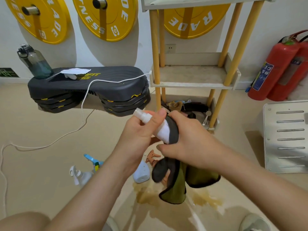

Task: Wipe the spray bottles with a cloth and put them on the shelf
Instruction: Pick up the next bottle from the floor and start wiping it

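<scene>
Head view: I see the left hand (141, 129) pinching the small white spray bottle (162, 132) by its neck, thumb over the top. The right hand (188, 139) has its fingers (173, 117) curled round the bottle's body through the olive cloth (175, 185), whose loose end hangs down. The bottle's long axis runs from the nozzle at upper left to the base at lower right. The shelf (191, 84) stands beyond and to the right, so I judge the right hand the nearer one for placing. More bottles lie on the floor (41, 130) below.

Readable writing: "RADE" and part of "FITNESS" on the yellow plates (106, 19), "FIT" on the step platform (88, 84).
</scene>
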